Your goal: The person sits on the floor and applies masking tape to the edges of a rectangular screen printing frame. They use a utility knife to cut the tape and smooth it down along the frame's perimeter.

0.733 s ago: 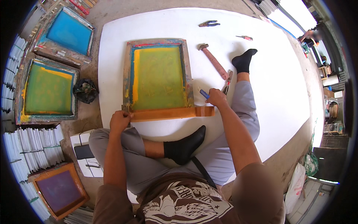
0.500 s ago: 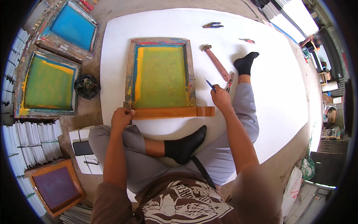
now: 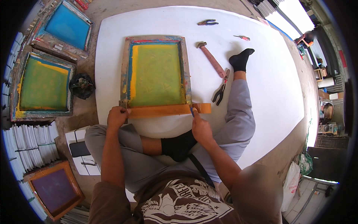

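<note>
A screen-printing frame (image 3: 124,71) with a yellow-green mesh lies flat on the white sheet before me. Along its near edge runs a strip of brown packing tape (image 3: 158,111), its roll (image 3: 204,108) resting at the right end. My left hand (image 3: 118,116) pinches the strip's left end by the frame's near left corner. Closed around a slim blue pointed tool (image 3: 192,111), my right hand (image 3: 202,128) brings it against the tape just left of the roll. Whether this tool is a pen or a cutter is unclear, as fingers cover most of it.
Right of the frame lie a hammer (image 3: 212,61), black-handled pliers (image 3: 220,93), other pliers (image 3: 207,22) and a small red-handled tool (image 3: 242,37). More screens (image 3: 44,87) and stacked white sheets (image 3: 31,140) line the left. A black bag (image 3: 82,86) sits beside them.
My right hand has come down and left with the blue tool, from beside the hammer to the tape. The pliers it covered now show. My left hand still pinches the tape end.
</note>
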{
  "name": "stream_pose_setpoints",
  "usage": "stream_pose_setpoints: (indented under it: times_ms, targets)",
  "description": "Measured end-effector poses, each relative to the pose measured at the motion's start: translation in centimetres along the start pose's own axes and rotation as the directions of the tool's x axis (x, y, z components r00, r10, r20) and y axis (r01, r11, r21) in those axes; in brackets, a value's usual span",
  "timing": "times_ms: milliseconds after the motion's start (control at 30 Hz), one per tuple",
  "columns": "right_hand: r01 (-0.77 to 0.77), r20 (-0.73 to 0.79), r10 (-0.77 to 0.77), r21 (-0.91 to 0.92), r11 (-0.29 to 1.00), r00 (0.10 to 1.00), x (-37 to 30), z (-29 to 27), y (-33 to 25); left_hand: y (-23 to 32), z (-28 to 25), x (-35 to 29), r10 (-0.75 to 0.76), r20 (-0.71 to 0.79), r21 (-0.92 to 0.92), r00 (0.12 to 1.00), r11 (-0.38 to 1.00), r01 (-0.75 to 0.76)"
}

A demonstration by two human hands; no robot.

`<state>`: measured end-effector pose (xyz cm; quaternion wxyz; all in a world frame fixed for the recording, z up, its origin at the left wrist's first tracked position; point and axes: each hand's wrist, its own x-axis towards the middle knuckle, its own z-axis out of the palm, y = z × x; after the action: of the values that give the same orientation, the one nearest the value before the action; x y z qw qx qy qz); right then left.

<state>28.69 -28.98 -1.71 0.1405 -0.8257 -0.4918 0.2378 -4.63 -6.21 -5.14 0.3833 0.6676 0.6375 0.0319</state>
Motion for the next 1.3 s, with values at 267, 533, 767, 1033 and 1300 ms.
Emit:
stream_pose_setpoints:
  times_ms: [267, 533, 767, 1033, 1300]
  targets:
    - [-0.035, 0.021, 0.036, -0.02, 0.999, 0.999, 0.6, 0.0, -1.0, -0.2, 0.1, 0.1, 0.014, -0.005, -0.02, 1.0, 1.0, -0.014]
    - [-0.062, -0.047, 0.063, 0.009, 0.998, 0.997, 0.4, 0.7, -1.1, -0.5, 0.1, 0.1, 0.027, -0.006, -0.036, 1.0, 0.999, -0.027]
    - [-0.058, -0.057, 0.058, 0.0, 0.998, 0.997, 0.5, 1.0, -0.8, 0.1, -0.1, -0.1, 0.012, -0.005, -0.055, 1.0, 0.998, -0.013]
    - [-0.059, 0.052, 0.063, -0.078, 0.995, 0.997, 0.5, 0.3, -1.4, -0.1, 0.0, 0.0, 0.034, -0.009, -0.061, 0.999, 0.998, -0.034]
    - [-0.055, 0.012, 0.056, -0.086, 0.995, 0.998, 0.5, 0.8, -1.4, 0.0, 0.0, -0.1, 0.041, -0.009, -0.058, 0.999, 0.997, -0.041]
